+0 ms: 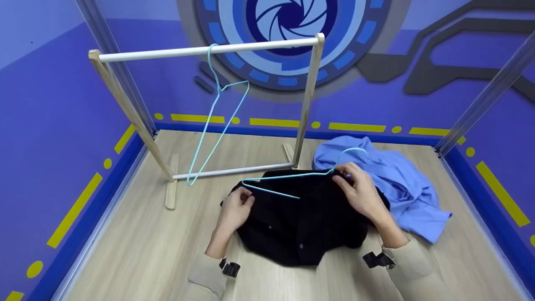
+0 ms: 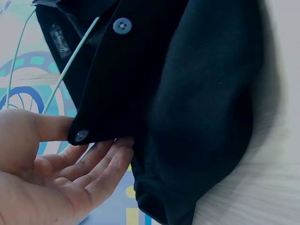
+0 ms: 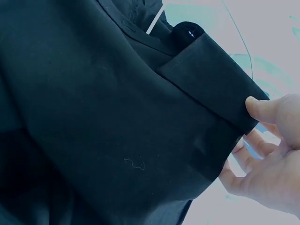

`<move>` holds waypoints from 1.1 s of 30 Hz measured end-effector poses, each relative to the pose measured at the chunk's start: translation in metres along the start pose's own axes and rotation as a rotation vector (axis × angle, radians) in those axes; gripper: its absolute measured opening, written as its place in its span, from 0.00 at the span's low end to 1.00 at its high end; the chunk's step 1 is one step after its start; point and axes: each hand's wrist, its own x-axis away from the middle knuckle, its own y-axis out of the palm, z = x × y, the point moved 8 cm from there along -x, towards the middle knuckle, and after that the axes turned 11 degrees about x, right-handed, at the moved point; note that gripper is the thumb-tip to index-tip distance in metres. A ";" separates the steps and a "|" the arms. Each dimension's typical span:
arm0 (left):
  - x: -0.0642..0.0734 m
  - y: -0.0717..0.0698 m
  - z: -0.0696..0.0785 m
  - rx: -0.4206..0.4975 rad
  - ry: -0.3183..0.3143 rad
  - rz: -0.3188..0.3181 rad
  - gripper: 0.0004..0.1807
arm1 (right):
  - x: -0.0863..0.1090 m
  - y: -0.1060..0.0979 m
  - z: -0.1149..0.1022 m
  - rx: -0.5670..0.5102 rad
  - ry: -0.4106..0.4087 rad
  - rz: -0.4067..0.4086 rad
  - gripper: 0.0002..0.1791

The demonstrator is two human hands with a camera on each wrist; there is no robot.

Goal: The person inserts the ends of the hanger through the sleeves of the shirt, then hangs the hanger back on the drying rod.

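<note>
A black buttoned shirt (image 1: 292, 225) lies rumpled on the wooden surface between the two hands. At its left part, the left hand (image 1: 236, 211) pinches the cloth; in the left wrist view the thumb is on a button corner (image 2: 81, 135) with fingers behind. The right hand (image 1: 361, 192) pinches the collar (image 3: 211, 75) between thumb and fingers. A light-blue wire hanger (image 1: 288, 176) lies partly inside the shirt's neck opening, its hook (image 1: 355, 149) standing up past the right hand. One end of the hanger is hidden by the black cloth.
Behind the shirt, to the left, stands a wooden rack with a white top rail (image 1: 167, 53). Another light-blue hanger (image 1: 207, 125) hangs from it. A crumpled blue garment (image 1: 401, 184) lies at the right, against the black shirt. Blue panels (image 1: 42, 167) enclose the area.
</note>
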 end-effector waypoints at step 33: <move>-0.009 -0.032 0.019 0.085 0.011 0.217 0.02 | 0.007 -0.009 0.011 -0.002 -0.021 -0.039 0.07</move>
